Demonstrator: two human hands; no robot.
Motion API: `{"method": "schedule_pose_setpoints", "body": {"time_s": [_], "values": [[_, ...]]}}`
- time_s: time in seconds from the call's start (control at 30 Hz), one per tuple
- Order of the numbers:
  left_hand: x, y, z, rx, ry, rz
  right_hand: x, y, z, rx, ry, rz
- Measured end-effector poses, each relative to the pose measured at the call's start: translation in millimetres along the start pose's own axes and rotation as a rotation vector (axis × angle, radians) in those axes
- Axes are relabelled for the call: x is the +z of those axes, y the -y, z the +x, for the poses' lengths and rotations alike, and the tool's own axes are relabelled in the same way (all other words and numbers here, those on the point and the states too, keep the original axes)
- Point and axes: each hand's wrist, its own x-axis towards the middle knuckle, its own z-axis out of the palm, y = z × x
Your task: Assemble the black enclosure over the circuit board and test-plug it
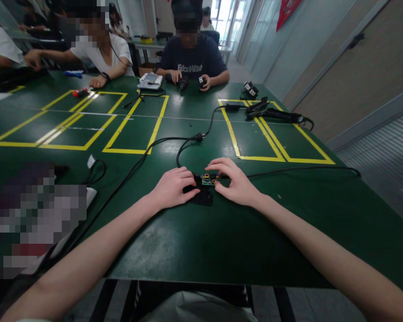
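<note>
The left hand [177, 188] has its fingers curled on a black casing [201, 197], and the right hand [233, 182] sits with thumb and fingers apart around the end of a small circuit board [207, 180], which lies between the hands; whether either one pinches it cannot be told. A black cable [298, 169] runs off to the right, and another cord [121, 183] crosses the green table [154, 241] on the left. Beyond, a cable joint [199, 137] lies between yellow tape outlines, and across the table a person in a dark shirt [193, 56] holds a drill [182, 83].
</note>
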Motion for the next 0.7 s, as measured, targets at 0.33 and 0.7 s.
{"method": "schedule_pose_setpoints", "body": {"time_s": [0.33,0.7], "values": [[3.6,-3.9,-0.8,-0.062,-0.056,-0.055,-32.9,-44.0,-36.7,0.182,0.047,-0.182],[5.2,-4.5,-1.5,0.074,-0.303,-0.001,-11.1,-23.2,-34.8,0.179,0.017,-0.097]]}}
